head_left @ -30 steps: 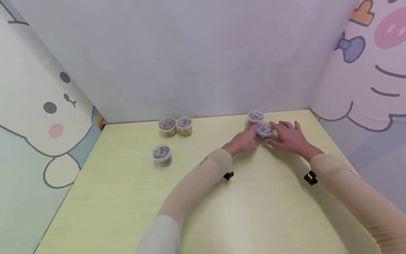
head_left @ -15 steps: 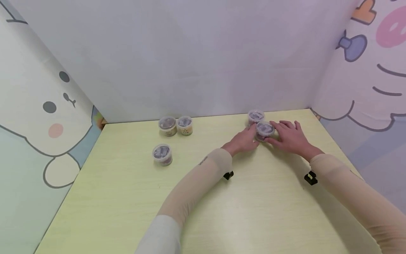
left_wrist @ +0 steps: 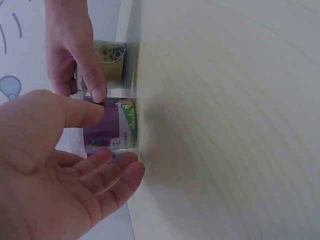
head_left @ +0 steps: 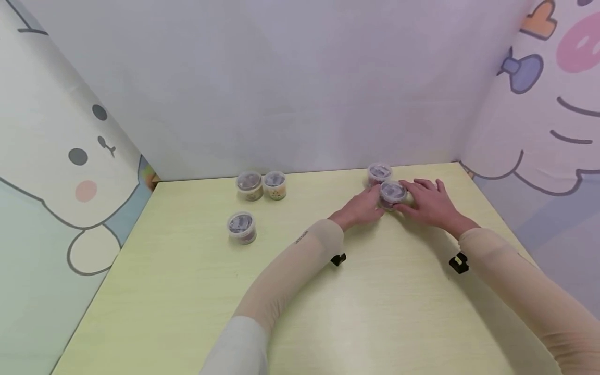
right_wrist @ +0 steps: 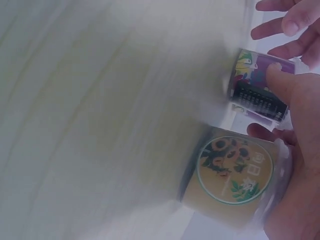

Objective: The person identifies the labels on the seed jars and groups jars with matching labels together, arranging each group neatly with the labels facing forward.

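A small lidded plastic tub with a purple label (head_left: 392,196) stands upright on the table between both hands. My right hand (head_left: 428,204) holds it from the right, the thumb on its near side and a finger round the far side. My left hand (head_left: 360,209) is at its left side with relaxed, spread fingers; in the right wrist view these fingers (right_wrist: 270,29) look slightly apart from it. Just behind stands another similar tub (head_left: 379,173). Close to my right hand is a tan tub with a sunflower label (right_wrist: 235,172), hidden under that hand in the head view.
Two lidded tubs, a wider one (head_left: 250,186) and a smaller one (head_left: 275,185), stand side by side at the back left. A purple tub (head_left: 241,228) stands in front of them. The pale yellow table (head_left: 197,312) ends at a white curtain (head_left: 281,94).
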Tool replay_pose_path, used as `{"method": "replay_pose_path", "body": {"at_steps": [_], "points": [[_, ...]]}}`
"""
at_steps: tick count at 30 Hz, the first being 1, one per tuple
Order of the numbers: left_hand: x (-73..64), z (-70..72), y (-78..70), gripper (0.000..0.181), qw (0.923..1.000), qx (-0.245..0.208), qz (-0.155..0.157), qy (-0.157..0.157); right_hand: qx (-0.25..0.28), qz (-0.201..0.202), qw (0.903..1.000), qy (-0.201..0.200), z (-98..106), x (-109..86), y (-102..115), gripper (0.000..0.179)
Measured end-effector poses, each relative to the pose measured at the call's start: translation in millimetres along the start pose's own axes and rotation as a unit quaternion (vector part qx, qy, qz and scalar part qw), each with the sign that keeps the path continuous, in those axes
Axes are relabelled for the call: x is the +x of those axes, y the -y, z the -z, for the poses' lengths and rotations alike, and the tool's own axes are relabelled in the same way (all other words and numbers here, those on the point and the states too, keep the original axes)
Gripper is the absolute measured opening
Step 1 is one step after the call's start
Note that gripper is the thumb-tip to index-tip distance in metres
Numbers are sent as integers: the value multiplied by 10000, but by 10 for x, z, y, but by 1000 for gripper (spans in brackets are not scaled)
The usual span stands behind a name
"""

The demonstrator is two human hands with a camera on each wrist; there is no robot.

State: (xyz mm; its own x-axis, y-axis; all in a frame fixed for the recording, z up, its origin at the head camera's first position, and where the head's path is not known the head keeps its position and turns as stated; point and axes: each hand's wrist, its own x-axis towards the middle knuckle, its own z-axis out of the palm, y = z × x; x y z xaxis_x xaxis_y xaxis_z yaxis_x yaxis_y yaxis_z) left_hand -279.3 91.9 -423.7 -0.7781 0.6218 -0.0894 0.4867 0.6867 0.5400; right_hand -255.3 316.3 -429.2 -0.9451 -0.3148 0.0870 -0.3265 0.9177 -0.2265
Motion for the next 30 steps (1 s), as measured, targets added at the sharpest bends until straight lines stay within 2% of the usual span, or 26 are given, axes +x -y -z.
{"method": "replay_pose_path", "body": {"at_steps": [5, 13, 20, 23, 30], "points": [[-4, 24, -6, 63, 9992, -277, 5, -279, 434, 118, 9990, -32, 35, 45, -1, 75], [-143, 161, 69, 56, 9901, -984, -389, -926, 1190, 648, 9901, -355, 198, 110, 163, 68], [-338, 345, 118, 53, 9794, -1199, -904, -1352, 1889, 309, 9815, -73, 390, 77, 405, 73], [-443, 436, 122, 52, 9752, -1249, -1072, -1477, 2306, 334, 9723, -175, 406, 70, 489, 71], [-680, 595, 131, 52, 9661, -1577, -1116, -1713, 3403, 582, 9382, -234, 407, 90, 670, 63]]}}
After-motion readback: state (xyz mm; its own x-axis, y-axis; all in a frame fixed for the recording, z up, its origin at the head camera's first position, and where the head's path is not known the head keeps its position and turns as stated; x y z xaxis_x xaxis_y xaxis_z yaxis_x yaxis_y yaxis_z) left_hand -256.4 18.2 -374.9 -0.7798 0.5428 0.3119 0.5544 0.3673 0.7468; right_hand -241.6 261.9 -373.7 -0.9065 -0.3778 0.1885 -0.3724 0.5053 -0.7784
